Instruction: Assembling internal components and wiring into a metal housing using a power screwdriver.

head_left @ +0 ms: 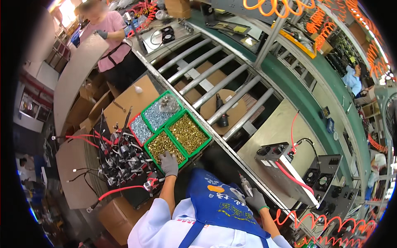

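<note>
My left hand (168,164), in a grey glove, reaches into the near green bin (185,162) of brass-coloured screws (160,144). Its fingers are stretched out and a little apart among the screws; their tips are partly hidden. On the right, my gloved right hand (257,200) is closed around a power screwdriver (246,186), whose bit points up and away from me. Another green bin (209,139) of brass-coloured screws adjoins the first. Behind them are a green bin (182,108) and a red bin (131,126) with silvery screws.
Black cable parts (124,159) with red leads lie heaped left of the bins. A roller conveyor (223,84) runs ahead, with a dark screwdriver (222,111) on cardboard. A metal unit (285,173) with fans stands right. Orange coiled hoses (322,217) cross nearby. Another person (113,45) stands far left.
</note>
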The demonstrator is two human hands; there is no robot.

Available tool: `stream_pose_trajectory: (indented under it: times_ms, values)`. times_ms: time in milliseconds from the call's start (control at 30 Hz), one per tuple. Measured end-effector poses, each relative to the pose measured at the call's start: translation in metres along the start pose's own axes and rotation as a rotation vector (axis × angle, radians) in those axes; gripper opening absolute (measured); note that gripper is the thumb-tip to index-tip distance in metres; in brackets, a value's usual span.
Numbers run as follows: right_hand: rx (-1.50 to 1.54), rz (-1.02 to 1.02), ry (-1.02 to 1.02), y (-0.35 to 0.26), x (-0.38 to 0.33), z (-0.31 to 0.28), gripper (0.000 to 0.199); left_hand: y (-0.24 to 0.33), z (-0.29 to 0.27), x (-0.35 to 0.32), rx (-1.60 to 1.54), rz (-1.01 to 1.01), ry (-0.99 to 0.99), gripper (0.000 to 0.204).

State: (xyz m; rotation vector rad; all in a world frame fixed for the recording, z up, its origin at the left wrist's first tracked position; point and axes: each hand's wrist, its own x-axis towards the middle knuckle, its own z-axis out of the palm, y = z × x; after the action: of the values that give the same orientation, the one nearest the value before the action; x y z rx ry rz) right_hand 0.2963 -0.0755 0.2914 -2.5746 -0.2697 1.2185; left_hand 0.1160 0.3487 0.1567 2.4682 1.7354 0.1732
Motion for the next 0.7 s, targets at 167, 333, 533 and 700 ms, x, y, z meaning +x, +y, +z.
stream_pose_trajectory:
  times_ms: [167, 333, 533, 700]
  values:
    - [0.010, -0.167, 0.046, -0.002, 0.017, 0.006, 0.047, -0.011, 0.026, 0.011, 0.091, 0.210, 0.070, 0.035]
    - [-0.014, -0.259, 0.068, 0.022, 0.027, 0.020, 0.043, -0.033, 0.036, 0.005, -0.132, 0.154, 0.053, 0.028]
    - [-0.019, -0.328, 0.121, 0.056, 0.031, 0.024, 0.045, -0.023, 0.025, 0.011, -0.214, -0.003, 0.037, 0.025]
    - [0.031, -0.355, 0.120, 0.087, 0.040, 0.032, 0.046, -0.038, 0.040, 0.021, -0.761, -0.311, 0.156, 0.022]
